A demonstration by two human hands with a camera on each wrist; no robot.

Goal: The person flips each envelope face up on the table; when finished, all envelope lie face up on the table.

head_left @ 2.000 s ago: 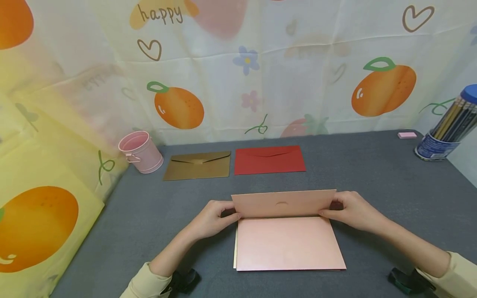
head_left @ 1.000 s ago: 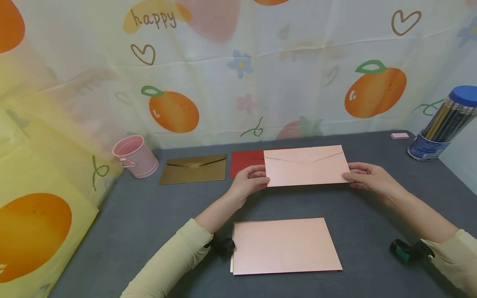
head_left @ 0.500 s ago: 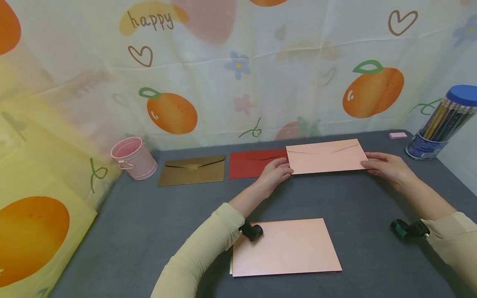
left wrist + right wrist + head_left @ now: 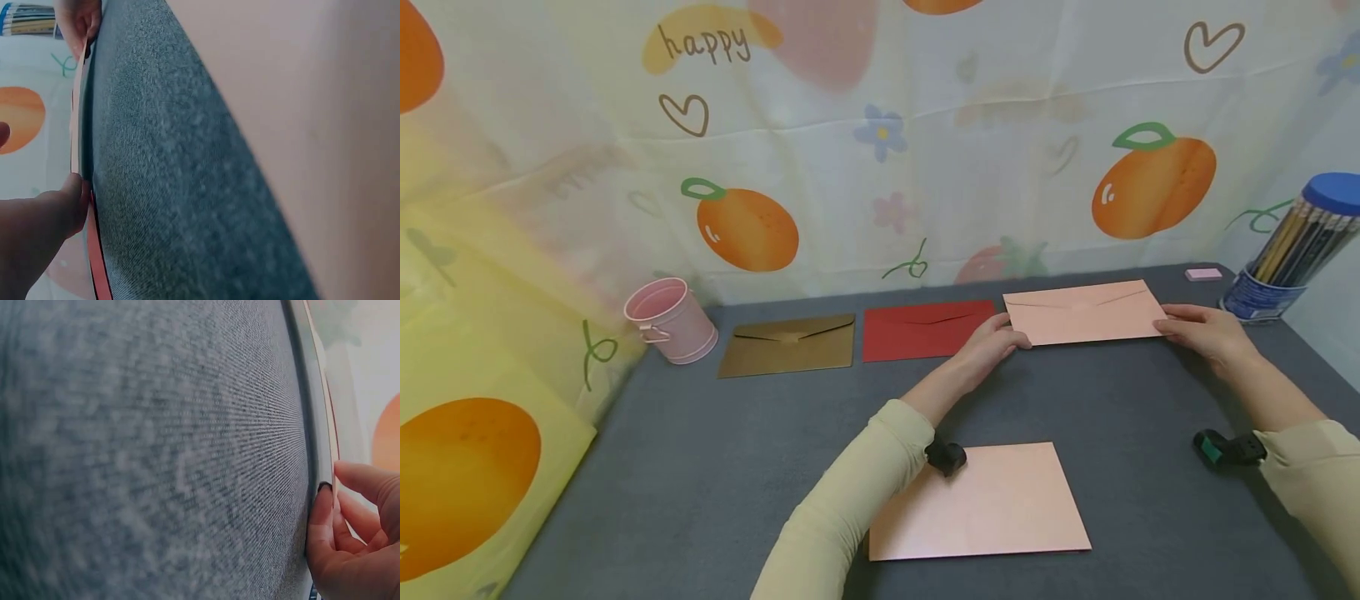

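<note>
A pink envelope (image 4: 1086, 313), flap side up and folded down, is held by its two short ends just above the far right of the grey table. My left hand (image 4: 988, 350) pinches its left end, close to the right edge of the red envelope (image 4: 921, 329). At the other end, my right hand (image 4: 1210, 333) pinches it between thumb and fingers, as the right wrist view shows with the fingers (image 4: 350, 481). Under my left forearm lies a larger pink sheet or envelope (image 4: 1015, 508) near the table's front, partly covered by the sleeve.
A gold envelope (image 4: 788, 346) lies left of the red one. The pink pail (image 4: 672, 321) stands at the back left. At the back right are a tub of pencils (image 4: 1277, 267) with a blue lid and a small pink eraser (image 4: 1203, 274).
The flap was raised two seconds ago and is now down. Both hands have lifted the pink envelope off the lower pink piece and carried it away and rightward, past the red envelope.
</note>
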